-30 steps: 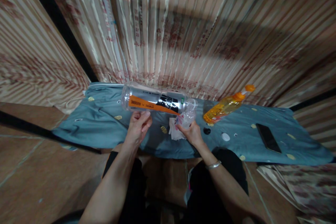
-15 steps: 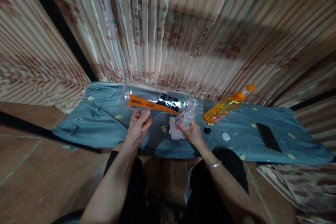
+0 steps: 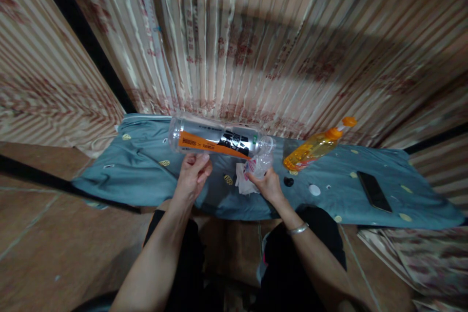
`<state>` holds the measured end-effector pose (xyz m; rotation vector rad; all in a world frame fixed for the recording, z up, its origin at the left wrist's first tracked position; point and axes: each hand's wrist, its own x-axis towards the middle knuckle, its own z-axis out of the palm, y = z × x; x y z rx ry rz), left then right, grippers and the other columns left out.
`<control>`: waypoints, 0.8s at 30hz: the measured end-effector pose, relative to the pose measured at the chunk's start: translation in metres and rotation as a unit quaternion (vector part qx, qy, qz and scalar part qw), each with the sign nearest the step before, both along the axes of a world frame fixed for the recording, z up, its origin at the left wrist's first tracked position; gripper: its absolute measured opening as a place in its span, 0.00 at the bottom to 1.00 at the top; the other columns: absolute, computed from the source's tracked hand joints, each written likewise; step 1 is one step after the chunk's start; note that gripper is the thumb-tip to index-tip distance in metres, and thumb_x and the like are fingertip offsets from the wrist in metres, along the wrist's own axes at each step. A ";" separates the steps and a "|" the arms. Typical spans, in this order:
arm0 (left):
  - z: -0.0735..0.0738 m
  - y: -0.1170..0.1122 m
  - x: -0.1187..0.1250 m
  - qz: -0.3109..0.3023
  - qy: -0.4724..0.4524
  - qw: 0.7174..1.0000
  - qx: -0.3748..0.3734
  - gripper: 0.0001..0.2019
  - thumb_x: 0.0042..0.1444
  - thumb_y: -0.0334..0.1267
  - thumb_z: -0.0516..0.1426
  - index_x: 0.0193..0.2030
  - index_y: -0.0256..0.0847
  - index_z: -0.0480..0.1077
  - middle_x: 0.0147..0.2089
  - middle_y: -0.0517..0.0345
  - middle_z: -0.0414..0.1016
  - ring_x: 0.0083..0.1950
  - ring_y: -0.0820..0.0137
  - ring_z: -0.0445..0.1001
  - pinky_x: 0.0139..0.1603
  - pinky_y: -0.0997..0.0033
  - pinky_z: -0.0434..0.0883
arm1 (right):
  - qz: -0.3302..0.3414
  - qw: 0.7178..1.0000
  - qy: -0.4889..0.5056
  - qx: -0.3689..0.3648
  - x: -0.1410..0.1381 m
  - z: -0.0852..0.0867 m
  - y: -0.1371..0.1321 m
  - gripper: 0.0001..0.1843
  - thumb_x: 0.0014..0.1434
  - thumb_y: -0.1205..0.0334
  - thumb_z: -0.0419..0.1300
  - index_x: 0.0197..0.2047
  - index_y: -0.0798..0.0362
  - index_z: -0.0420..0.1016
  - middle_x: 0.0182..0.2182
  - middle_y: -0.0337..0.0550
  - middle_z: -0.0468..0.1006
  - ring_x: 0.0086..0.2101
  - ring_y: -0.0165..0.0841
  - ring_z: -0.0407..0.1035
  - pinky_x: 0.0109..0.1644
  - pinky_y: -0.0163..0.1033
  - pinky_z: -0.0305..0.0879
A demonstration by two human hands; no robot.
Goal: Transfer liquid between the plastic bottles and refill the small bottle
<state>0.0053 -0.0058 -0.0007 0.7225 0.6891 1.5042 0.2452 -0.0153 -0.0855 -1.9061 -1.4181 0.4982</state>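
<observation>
A large clear plastic bottle (image 3: 210,139) with a silver, orange and black label lies nearly level, its neck towards the right. At its lower edge, my left hand (image 3: 194,173) is closed, thumb and fingers against the bottle; part of the grip is hidden. My right hand (image 3: 270,186) wraps round a smaller clear plastic bottle (image 3: 261,165) with pink marks. This small bottle is tilted, its top close to the large bottle's neck; whether they touch I cannot tell. White tissue (image 3: 242,180) shows beneath and left of the small bottle.
Right of my hands, an orange pump bottle (image 3: 310,150) leans on the blue patterned cloth (image 3: 142,165). A black cap (image 3: 288,182), a white round disc (image 3: 314,190) and a black phone (image 3: 374,191) lie nearby. Striped curtains (image 3: 256,34) hang behind, with dark poles (image 3: 84,39) at the sides.
</observation>
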 end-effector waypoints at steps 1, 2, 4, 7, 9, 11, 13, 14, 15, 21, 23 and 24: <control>0.000 0.000 0.000 -0.001 -0.003 1.000 0.000 0.27 0.34 0.49 0.81 0.30 0.39 0.71 0.22 0.72 0.63 0.15 0.87 0.50 0.12 0.85 0.44 | 0.001 1.000 0.001 0.001 0.000 0.000 0.000 0.34 0.51 0.50 0.74 0.57 0.57 0.76 0.46 0.57 0.89 0.48 0.56 0.84 0.53 0.55 0.81; -0.001 0.000 0.000 -0.004 -0.004 1.000 0.001 0.27 0.35 0.49 0.80 0.30 0.40 0.71 0.22 0.72 0.63 0.15 0.86 0.51 0.12 0.85 0.44 | 0.003 1.000 0.001 0.001 0.001 0.000 0.000 0.33 0.51 0.50 0.73 0.57 0.56 0.76 0.46 0.57 0.89 0.48 0.56 0.84 0.53 0.55 0.81; -0.001 0.000 -0.001 -0.012 -0.003 1.000 0.003 0.26 0.37 0.49 0.80 0.30 0.40 0.70 0.21 0.72 0.61 0.15 0.86 0.52 0.12 0.86 0.44 | 0.007 1.000 0.000 -0.001 0.001 0.000 0.000 0.32 0.52 0.49 0.73 0.56 0.56 0.76 0.46 0.56 0.89 0.48 0.56 0.85 0.53 0.55 0.81; 0.000 0.000 -0.001 -0.010 -0.003 1.000 0.000 0.27 0.36 0.49 0.80 0.30 0.40 0.70 0.21 0.73 0.61 0.15 0.86 0.52 0.12 0.85 0.44 | 0.008 1.000 -0.007 -0.009 0.002 0.000 0.001 0.33 0.52 0.49 0.74 0.56 0.56 0.76 0.46 0.57 0.89 0.49 0.56 0.84 0.53 0.55 0.81; 0.000 0.000 -0.001 -0.004 -0.006 1.000 -0.002 0.28 0.34 0.49 0.81 0.31 0.40 0.70 0.23 0.72 0.64 0.15 0.87 0.52 0.12 0.85 0.44 | 0.005 1.000 -0.008 -0.011 0.002 0.000 0.001 0.34 0.51 0.49 0.74 0.57 0.57 0.75 0.47 0.58 0.88 0.49 0.56 0.84 0.54 0.55 0.80; 0.001 0.000 -0.001 -0.005 -0.005 1.000 -0.003 0.28 0.34 0.49 0.81 0.30 0.40 0.70 0.23 0.72 0.64 0.15 0.87 0.52 0.12 0.86 0.43 | 0.004 1.000 -0.005 -0.009 0.002 -0.001 0.001 0.35 0.51 0.49 0.74 0.58 0.57 0.75 0.47 0.58 0.88 0.49 0.56 0.84 0.54 0.54 0.80; 0.001 0.000 -0.001 -0.006 -0.004 1.000 -0.004 0.28 0.34 0.49 0.81 0.30 0.40 0.70 0.23 0.72 0.64 0.15 0.87 0.52 0.12 0.86 0.44 | 0.004 1.000 -0.002 -0.004 0.001 -0.001 0.001 0.35 0.51 0.49 0.75 0.58 0.56 0.75 0.47 0.57 0.89 0.49 0.55 0.84 0.53 0.53 0.81; 0.001 0.000 -0.001 -0.004 -0.004 1.000 -0.005 0.28 0.34 0.49 0.81 0.30 0.40 0.70 0.23 0.72 0.64 0.15 0.87 0.52 0.12 0.86 0.44 | 0.004 1.000 -0.002 -0.003 0.001 -0.002 0.001 0.35 0.51 0.49 0.75 0.58 0.55 0.75 0.47 0.56 0.89 0.49 0.55 0.84 0.53 0.53 0.81; 0.001 0.000 -0.001 -0.001 -0.006 1.000 -0.006 0.28 0.34 0.49 0.81 0.30 0.40 0.70 0.23 0.72 0.64 0.15 0.87 0.52 0.12 0.85 0.44 | 0.002 1.000 -0.005 -0.002 0.001 -0.002 0.001 0.35 0.51 0.49 0.75 0.59 0.55 0.75 0.48 0.56 0.89 0.49 0.55 0.84 0.53 0.53 0.81; 0.000 0.000 0.000 0.001 -0.007 1.000 -0.014 0.27 0.35 0.47 0.80 0.30 0.40 0.70 0.23 0.71 0.65 0.15 0.86 0.53 0.12 0.85 0.45 | 0.004 1.000 -0.020 -0.014 0.002 -0.001 0.001 0.39 0.51 0.47 0.74 0.61 0.58 0.74 0.50 0.60 0.88 0.51 0.58 0.83 0.54 0.56 0.80; 0.000 0.000 0.000 0.001 -0.008 1.000 -0.013 0.27 0.35 0.47 0.80 0.30 0.40 0.70 0.23 0.71 0.65 0.15 0.86 0.52 0.12 0.85 0.44 | 0.010 1.000 -0.018 -0.019 0.003 -0.001 0.000 0.38 0.52 0.46 0.73 0.61 0.58 0.74 0.49 0.59 0.88 0.50 0.56 0.84 0.54 0.56 0.80; 0.000 0.000 0.000 0.000 -0.008 1.000 -0.012 0.27 0.35 0.47 0.80 0.30 0.40 0.70 0.22 0.71 0.64 0.15 0.86 0.52 0.12 0.85 0.43 | 0.010 1.000 -0.017 -0.020 0.003 -0.001 0.000 0.38 0.52 0.46 0.73 0.60 0.58 0.74 0.49 0.59 0.88 0.50 0.56 0.84 0.54 0.55 0.80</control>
